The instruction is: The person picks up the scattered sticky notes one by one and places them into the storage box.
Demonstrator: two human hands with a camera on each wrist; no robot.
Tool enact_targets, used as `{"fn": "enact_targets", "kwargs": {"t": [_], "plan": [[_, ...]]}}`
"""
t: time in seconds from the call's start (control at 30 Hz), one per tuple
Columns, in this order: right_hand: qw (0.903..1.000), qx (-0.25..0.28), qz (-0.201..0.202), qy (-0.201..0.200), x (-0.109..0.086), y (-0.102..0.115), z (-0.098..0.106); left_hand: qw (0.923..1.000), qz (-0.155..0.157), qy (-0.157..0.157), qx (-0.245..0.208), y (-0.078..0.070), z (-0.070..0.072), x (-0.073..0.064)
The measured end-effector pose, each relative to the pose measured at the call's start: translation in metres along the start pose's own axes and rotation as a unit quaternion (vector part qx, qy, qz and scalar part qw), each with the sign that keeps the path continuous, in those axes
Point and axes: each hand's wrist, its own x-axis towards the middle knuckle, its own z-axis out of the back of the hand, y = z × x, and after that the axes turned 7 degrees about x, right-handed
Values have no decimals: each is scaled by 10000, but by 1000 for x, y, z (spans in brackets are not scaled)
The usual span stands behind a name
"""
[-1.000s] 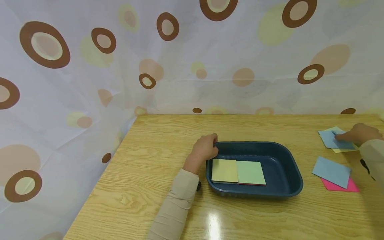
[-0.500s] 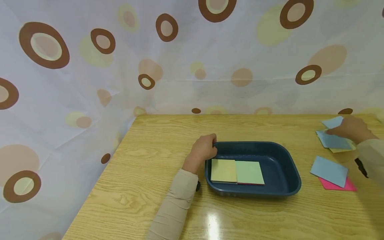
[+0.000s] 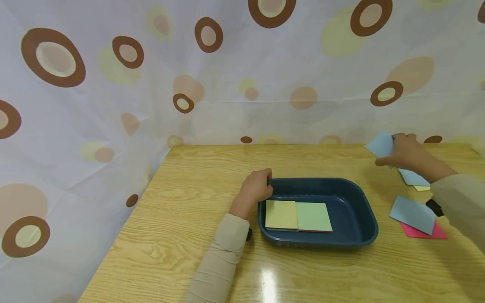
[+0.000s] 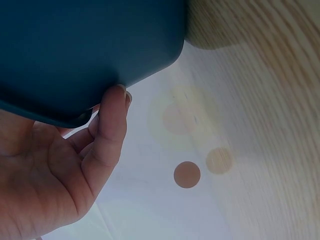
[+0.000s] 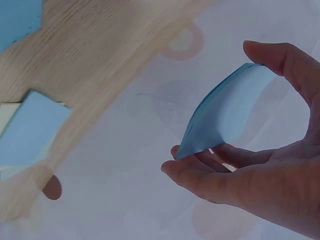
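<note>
My left hand [image 3: 255, 186] grips the rim at the left back corner of a dark blue plastic tray [image 3: 348, 221]; in the left wrist view its fingers curl over the tray wall [image 4: 90, 45]. Inside the tray, a yellow sticky note pad [image 3: 281, 214] and a light green one [image 3: 313, 216] lie side by side toward the left, other colours showing at their lower edges. My right hand [image 3: 411, 155] holds a thin light blue sticky note pad [image 5: 225, 110] up in the air behind the tray's right end. The pad bends between thumb and fingers.
Right of the tray, a blue pad [image 3: 413, 213] overlaps a pink pad [image 3: 436, 230] on the wooden table [image 3: 182, 189]. Farther back, partly behind the right arm, another blue pad [image 3: 414, 177] lies over a yellow one [image 3: 421, 188]. A patterned sheet [image 3: 227, 113] hangs behind the table.
My right hand has lifted a blue pad off the back right pile and carried it left, toward the tray. The left hand keeps its grip on the rim.
</note>
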Motion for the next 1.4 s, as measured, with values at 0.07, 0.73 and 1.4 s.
{"fn": "enact_targets", "kwargs": {"t": [0.07, 0.73, 1.4], "plan": [[9998, 48, 164, -58, -2, 11, -4, 10000, 3, 9, -29, 0, 0, 0], [9838, -161, 1698, 553, -40, 116, -38, 10000, 27, 21, -57, 1, -2, 0], [9483, -1309, 2056, 2032, -47, 147, -86, 9999, 46, 122, -31, 2, 1, 1]]}}
